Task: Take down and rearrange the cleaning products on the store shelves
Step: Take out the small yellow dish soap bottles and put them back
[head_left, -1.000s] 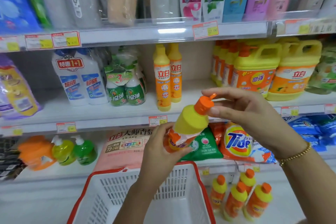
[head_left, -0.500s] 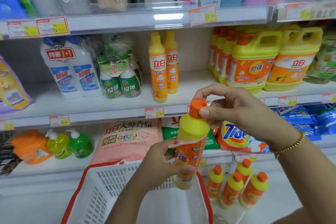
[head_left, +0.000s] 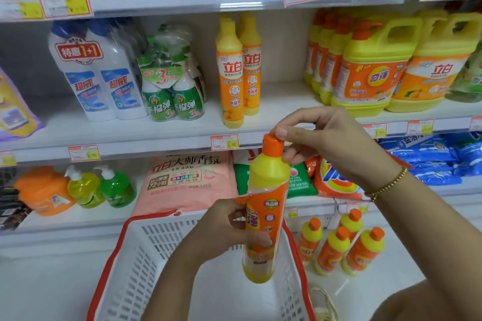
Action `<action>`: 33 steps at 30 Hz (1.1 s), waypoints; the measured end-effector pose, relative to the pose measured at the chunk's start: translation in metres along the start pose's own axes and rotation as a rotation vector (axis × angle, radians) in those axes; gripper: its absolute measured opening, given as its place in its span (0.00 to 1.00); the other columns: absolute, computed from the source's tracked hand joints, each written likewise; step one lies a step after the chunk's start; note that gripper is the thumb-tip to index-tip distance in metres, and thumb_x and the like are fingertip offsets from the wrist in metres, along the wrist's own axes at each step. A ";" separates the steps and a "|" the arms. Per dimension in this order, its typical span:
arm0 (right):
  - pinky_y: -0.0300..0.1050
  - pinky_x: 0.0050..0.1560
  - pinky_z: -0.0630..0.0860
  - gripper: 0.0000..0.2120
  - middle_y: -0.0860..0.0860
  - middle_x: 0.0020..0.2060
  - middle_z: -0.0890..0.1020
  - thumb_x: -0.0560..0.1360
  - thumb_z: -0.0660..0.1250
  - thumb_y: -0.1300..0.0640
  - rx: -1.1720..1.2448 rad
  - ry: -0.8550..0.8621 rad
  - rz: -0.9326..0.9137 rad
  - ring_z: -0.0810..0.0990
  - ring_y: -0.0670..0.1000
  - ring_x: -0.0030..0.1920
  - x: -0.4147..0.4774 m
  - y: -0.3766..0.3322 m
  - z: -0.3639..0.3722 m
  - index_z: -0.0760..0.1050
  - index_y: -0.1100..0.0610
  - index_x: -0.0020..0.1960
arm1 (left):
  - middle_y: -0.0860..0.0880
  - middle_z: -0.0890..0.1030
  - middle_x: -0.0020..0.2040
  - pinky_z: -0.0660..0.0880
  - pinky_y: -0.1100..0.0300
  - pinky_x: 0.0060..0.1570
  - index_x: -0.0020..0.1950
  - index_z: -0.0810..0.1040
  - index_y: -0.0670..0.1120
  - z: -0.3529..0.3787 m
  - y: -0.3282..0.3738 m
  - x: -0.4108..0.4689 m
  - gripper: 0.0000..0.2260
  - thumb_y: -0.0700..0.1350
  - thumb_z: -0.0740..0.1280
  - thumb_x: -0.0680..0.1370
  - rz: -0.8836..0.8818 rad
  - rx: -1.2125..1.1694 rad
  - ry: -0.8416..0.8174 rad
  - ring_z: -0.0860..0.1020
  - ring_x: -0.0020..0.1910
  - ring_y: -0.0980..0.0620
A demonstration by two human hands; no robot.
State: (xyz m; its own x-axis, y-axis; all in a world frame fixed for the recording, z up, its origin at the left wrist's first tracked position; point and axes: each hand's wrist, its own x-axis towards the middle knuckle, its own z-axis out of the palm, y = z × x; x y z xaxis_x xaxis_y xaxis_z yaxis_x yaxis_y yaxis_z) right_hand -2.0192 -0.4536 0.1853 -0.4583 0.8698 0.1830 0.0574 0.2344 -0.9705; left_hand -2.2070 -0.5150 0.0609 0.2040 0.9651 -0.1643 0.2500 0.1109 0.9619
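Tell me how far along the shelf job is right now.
Done: one bottle is taken down. In hand: the left hand grips its body and the right hand pinches its orange cap, over the basket. Left: four matching bottles stand at lower right, and the middle shelf is stocked.

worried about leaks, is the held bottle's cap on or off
On: the orange cap sits atop the bottle, pinched by the right hand.
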 end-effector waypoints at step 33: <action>0.41 0.58 0.66 0.33 0.54 0.69 0.70 0.80 0.58 0.52 -1.065 -0.743 0.744 0.73 0.53 0.62 -0.030 0.225 -0.009 0.41 0.47 0.77 | 0.52 0.77 0.61 0.67 0.80 0.51 0.68 0.71 0.48 0.070 -0.250 0.130 0.32 0.30 0.74 0.68 -0.120 0.007 0.296 0.74 0.60 0.54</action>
State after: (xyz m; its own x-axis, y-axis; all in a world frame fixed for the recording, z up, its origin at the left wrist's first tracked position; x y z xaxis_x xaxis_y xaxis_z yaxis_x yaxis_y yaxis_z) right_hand -1.9848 -0.4235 -0.0372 -0.3501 0.5926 -0.7255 0.9268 0.3315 -0.1764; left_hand -2.1770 -0.4338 -0.2163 -0.1112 0.9725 -0.2048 0.2625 0.2275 0.9377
